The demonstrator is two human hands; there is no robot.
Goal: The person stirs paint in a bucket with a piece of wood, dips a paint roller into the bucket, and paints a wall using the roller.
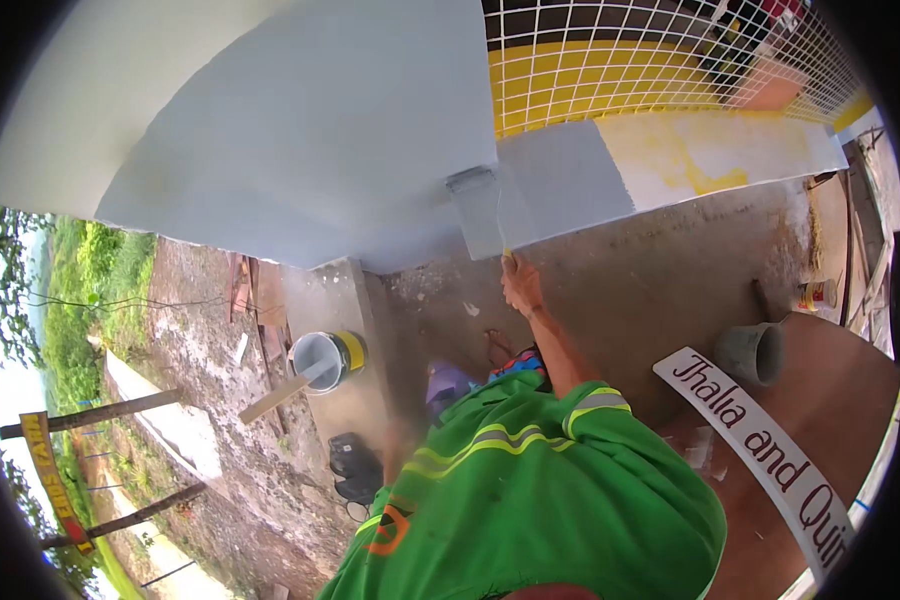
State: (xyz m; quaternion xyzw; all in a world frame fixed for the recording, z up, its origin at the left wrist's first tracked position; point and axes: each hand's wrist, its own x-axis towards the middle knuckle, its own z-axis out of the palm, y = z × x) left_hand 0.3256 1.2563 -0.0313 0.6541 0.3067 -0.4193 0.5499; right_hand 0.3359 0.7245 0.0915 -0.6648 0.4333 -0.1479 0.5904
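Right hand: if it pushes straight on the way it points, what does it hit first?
Likely the grey-painted wall. The roller in the right hand leads and seems to rest on it; one view leaves depth unclear.

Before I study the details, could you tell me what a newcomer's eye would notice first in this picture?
Probably the bright green reflective-striped shirt, at bottom centre. Next comes the paint roller in the right hand, held to the grey wall at upper centre. The dark-red-lettered white sign, slanting across the lower right, also stands out.
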